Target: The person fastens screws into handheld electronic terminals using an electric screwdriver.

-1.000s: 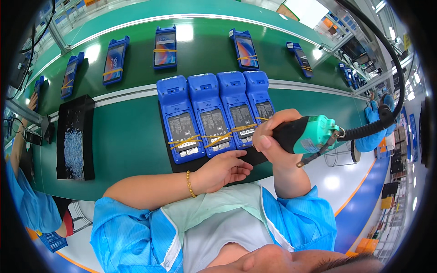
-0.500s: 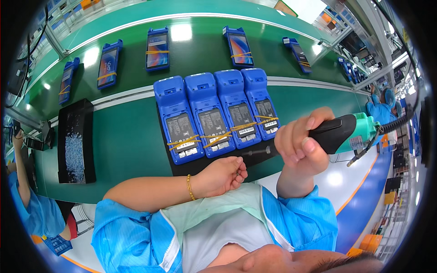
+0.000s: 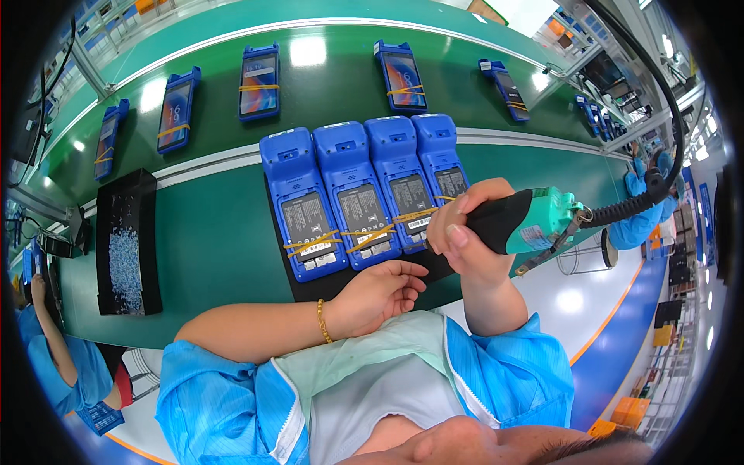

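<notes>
My right hand [image 3: 473, 232] is wrapped around a green and black electric screwdriver [image 3: 552, 221], held sideways. Its tip is hidden behind my fingers, next to the lower end of the rightmost blue handheld terminal [image 3: 438, 147]. Several such terminals lie side by side, backs up, on a black mat [image 3: 306, 288]; each has a battery [image 3: 308, 221] in its bay and a yellow rubber band [image 3: 312, 242] across it. My left hand [image 3: 380, 298] rests just below them, fingers loosely bent and apart. I see nothing between its fingers.
A black tray [image 3: 147, 232] of small blue-white pieces stands at left on the green bench. Beyond the metal rail, several terminals [image 3: 260, 81] lie screen up on the green surface. A coiled cable [image 3: 620, 211] runs from the screwdriver. Co-workers [image 3: 54, 341] are at far left and right.
My right hand and the screwdriver have moved left and slightly up, over the rightmost terminal's lower end. My left fingers have loosened from a pinch. The screen-up terminals have shifted slightly left.
</notes>
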Action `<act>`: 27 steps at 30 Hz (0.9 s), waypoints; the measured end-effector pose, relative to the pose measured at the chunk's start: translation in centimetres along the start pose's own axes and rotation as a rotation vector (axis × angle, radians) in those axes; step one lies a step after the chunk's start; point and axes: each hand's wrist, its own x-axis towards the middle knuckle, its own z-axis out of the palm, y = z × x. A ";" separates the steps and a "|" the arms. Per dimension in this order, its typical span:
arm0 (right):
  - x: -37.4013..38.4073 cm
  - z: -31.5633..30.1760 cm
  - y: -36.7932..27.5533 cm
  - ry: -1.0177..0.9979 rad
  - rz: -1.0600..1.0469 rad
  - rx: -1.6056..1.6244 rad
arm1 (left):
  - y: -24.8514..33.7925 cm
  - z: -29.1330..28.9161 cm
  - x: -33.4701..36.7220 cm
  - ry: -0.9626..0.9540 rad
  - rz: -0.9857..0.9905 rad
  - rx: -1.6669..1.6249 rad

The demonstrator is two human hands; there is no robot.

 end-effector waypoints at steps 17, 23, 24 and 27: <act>-0.1 0.5 -0.2 -0.112 0.031 -0.086 | 0.3 0.4 -0.1 0.089 0.023 -0.067; -0.3 0.3 -0.4 -0.130 0.066 -0.125 | 0.5 0.6 -0.3 0.094 0.008 -0.084; -0.4 0.4 -0.4 -0.128 0.063 -0.128 | 0.5 0.5 -0.2 0.091 0.005 -0.079; -0.4 0.5 -0.5 -0.113 0.062 -0.139 | 0.5 0.6 -0.2 0.094 0.006 -0.071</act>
